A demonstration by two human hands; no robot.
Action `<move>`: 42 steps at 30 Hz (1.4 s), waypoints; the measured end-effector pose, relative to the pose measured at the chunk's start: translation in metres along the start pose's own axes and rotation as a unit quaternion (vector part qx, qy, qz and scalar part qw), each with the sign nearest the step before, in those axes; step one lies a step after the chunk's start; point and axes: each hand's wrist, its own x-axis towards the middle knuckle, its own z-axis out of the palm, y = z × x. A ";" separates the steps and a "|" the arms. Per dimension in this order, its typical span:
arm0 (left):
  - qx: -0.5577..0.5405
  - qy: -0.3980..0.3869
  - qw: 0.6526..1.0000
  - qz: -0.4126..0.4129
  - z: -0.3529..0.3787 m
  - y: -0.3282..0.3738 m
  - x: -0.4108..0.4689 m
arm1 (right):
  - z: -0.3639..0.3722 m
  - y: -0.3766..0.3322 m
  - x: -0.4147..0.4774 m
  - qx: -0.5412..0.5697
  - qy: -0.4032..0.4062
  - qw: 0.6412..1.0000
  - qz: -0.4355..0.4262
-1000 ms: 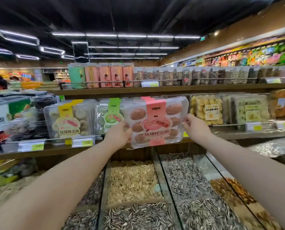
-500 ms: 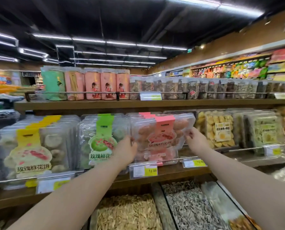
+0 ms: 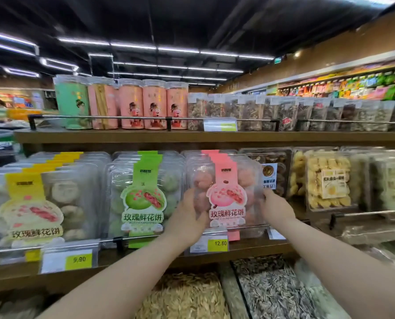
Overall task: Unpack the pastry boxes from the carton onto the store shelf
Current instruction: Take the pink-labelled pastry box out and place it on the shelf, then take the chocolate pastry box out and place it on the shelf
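A person's two hands hold one pink-labelled pastry box (image 3: 226, 192) by its side edges. The left hand (image 3: 188, 217) grasps the box's left edge, thumb laid on the clear front. The right hand (image 3: 275, 208) grasps the right edge, its fingers wrapped behind. The box stands upright with its label facing out, at the front of a row of like boxes on the wooden shelf (image 3: 134, 264). It sits behind the metal rail (image 3: 150, 237). Its bottom seems to rest on the shelf board, though the rail and a tag hide that edge.

Just below the box a yellow price tag (image 3: 217, 243) reads 12.80. Touching the box's left side stands a row of green-labelled pastry boxes (image 3: 143, 196). Further left is a row of yellow-labelled pastry boxes (image 3: 31, 208), with a tag reading 9.90 (image 3: 78, 260) under them. Just right of the held box, behind the right hand, is a clear box of dark pastries (image 3: 270, 166), and beyond it a box of yellow biscuits (image 3: 327, 180).

Above the box, on the upper shelf (image 3: 191, 137), stand pink canisters (image 3: 154, 104) and, left of them, a green canister (image 3: 73, 102). Below it lie open bins of pale seeds (image 3: 187, 295) and striped sunflower seeds (image 3: 274, 288).
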 end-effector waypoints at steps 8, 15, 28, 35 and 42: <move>0.134 -0.040 0.990 -0.027 0.009 0.003 0.013 | -0.002 -0.001 0.006 -0.087 -0.067 0.994 -0.011; 0.050 -0.021 0.999 -0.003 0.000 0.028 -0.028 | -0.028 -0.001 -0.075 -0.030 -0.112 0.993 -0.037; -0.060 -0.057 0.988 -0.131 0.136 0.120 -0.274 | -0.087 0.166 -0.294 -0.010 -0.148 0.983 -0.108; -0.075 -0.144 0.973 -0.166 0.193 0.119 -0.405 | -0.086 0.246 -0.416 0.034 -0.136 0.964 -0.227; 0.034 -0.081 0.996 0.009 0.240 0.094 -0.487 | -0.026 0.315 -0.514 0.020 -0.149 0.932 -0.330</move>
